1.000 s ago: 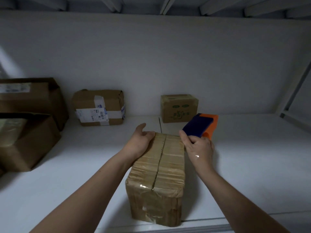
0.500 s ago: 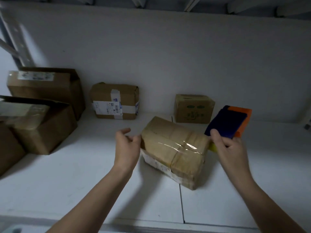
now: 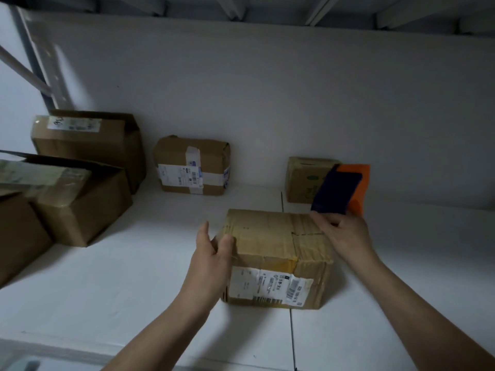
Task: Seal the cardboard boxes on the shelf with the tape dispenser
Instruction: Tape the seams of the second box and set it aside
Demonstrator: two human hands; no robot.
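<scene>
A cardboard box [image 3: 276, 253] sits on the white shelf [image 3: 134, 277], near the front edge and about in the middle. Its long side faces forward and carries a white shipping label with barcodes. Old tape covers its top, and a seam runs across the right part of it.

The left hand [image 3: 211, 253] is at the box's upper left corner. Its fingers are loosely bent against the cardboard and the thumb is raised clear, so it touches the box rather than clasping it. The right hand [image 3: 345, 234] is at the back right corner of the top, with its fingers wrapped round the lower end of the tape dispenser [image 3: 340, 191]. The dispenser is dark blue and orange and tilts up and away from the box. Whether its front edge touches the cardboard cannot be told.

Other boxes stand towards the wall [image 3: 267, 103]. A small box [image 3: 300, 178] is just behind the dispenser, and a taped box [image 3: 191, 166] with a white label is left of it. Two larger boxes are on the far left – the back box [image 3: 88, 140] and the front box [image 3: 80, 204], whose top flap looks partly raised.
</scene>
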